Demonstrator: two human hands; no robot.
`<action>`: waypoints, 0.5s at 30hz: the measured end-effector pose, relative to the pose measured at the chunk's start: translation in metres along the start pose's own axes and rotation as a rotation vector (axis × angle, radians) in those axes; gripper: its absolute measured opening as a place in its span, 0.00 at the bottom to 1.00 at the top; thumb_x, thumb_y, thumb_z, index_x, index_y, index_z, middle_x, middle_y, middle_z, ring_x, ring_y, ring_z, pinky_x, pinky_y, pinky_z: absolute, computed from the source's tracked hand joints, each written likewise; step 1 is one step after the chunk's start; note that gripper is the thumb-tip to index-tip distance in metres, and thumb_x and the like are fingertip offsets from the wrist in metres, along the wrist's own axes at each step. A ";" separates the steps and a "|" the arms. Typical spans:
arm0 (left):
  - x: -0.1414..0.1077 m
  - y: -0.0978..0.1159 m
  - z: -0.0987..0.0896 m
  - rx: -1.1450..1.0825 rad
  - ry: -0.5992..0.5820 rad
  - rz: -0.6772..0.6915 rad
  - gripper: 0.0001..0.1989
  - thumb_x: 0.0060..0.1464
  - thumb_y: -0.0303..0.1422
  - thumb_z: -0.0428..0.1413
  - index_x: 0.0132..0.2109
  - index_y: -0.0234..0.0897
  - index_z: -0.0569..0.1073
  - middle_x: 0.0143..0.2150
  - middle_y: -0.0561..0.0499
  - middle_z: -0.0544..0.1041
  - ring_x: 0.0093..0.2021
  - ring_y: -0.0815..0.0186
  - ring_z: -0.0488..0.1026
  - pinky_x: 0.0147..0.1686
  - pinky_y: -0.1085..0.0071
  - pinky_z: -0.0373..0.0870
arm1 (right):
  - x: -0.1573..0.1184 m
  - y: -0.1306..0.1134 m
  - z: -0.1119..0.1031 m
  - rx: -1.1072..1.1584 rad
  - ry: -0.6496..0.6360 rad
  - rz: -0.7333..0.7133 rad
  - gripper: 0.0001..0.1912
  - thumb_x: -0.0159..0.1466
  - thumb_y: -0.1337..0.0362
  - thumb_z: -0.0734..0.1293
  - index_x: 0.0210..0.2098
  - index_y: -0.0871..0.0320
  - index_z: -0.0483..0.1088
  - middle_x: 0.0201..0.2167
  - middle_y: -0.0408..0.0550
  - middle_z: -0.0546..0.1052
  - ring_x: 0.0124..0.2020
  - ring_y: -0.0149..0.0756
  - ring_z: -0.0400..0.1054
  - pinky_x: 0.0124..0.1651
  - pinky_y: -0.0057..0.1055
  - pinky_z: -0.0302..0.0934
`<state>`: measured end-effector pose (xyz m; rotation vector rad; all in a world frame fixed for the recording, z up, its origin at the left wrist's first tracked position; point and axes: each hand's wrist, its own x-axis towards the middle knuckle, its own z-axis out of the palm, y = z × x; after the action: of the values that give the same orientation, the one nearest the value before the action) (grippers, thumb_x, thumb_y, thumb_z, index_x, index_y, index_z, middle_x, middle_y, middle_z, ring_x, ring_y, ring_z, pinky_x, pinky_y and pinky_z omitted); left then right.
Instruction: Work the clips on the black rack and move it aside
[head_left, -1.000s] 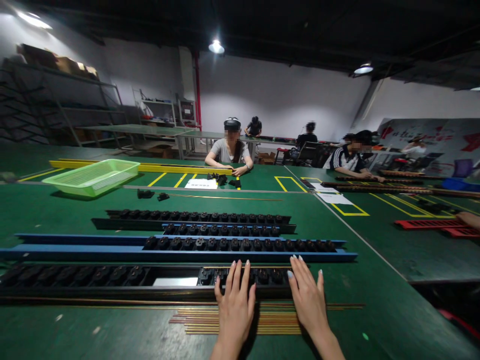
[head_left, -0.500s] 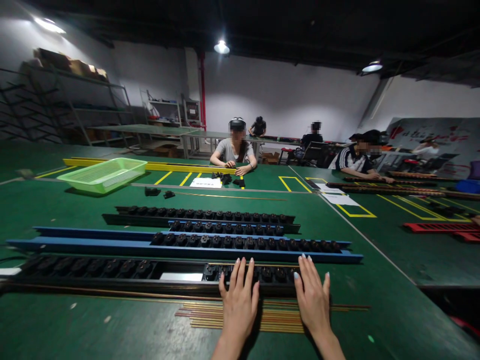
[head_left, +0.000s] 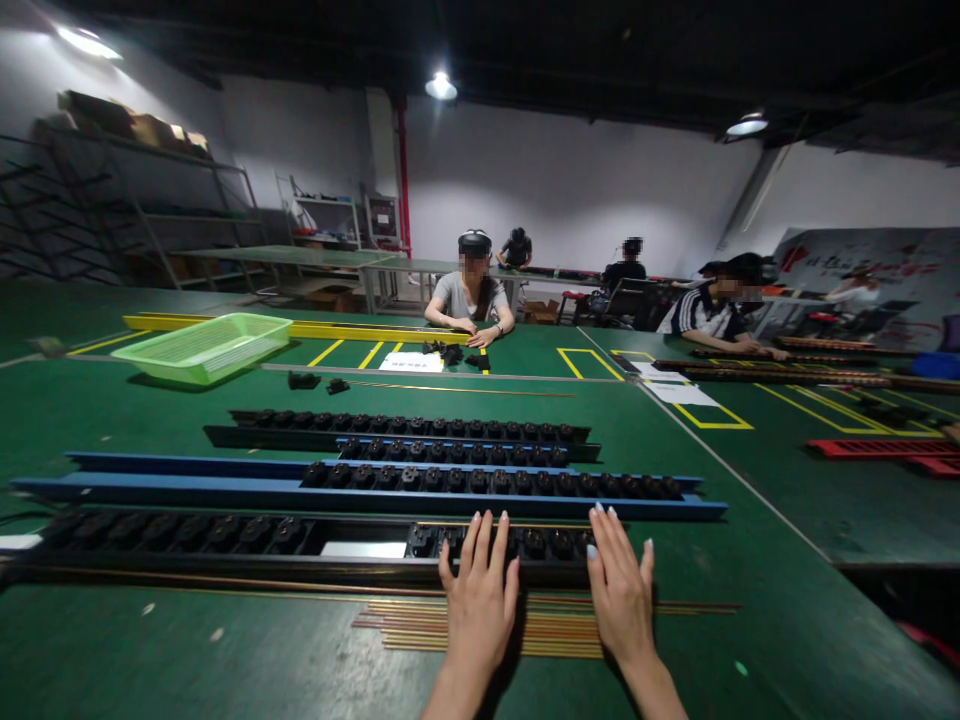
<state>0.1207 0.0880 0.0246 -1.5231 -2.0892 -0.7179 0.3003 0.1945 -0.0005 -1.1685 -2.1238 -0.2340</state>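
My left hand (head_left: 480,590) rests palm down with fingers spread over the nearest black channel (head_left: 360,568), its fingertips on the black socket modules. My right hand (head_left: 622,590) lies flat across the channel's right end, fingers stretched out. Neither hand is wrapped round anything. Under and between the wrists lie thin brass-coloured rods (head_left: 555,632). A pale gap (head_left: 364,550) shows between two groups of modules in the channel. Behind it stands a blue channel (head_left: 187,487) with a row of black modules (head_left: 454,481) in its right part.
A shorter blue channel and a dark channel (head_left: 397,437) lie farther back. A green basket (head_left: 206,350) sits at the back left, near a yellow channel (head_left: 337,331). People work across the table; red parts (head_left: 862,448) lie at the right.
My right hand has shifted slightly left and up along the channel. My left hand has hardly moved. The view has shifted a little.
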 end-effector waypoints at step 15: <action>0.002 0.001 -0.001 -0.018 0.027 0.000 0.25 0.62 0.34 0.45 0.65 0.51 0.54 0.63 0.53 0.66 0.63 0.64 0.59 0.63 0.56 0.39 | 0.005 -0.022 -0.008 -0.030 -0.050 -0.067 0.27 0.70 0.58 0.50 0.67 0.54 0.44 0.63 0.50 0.61 0.65 0.39 0.52 0.66 0.54 0.31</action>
<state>0.1208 0.0888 0.0263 -1.5150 -2.0683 -0.7548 0.2844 0.1812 0.0118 -1.1320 -2.2126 -0.2711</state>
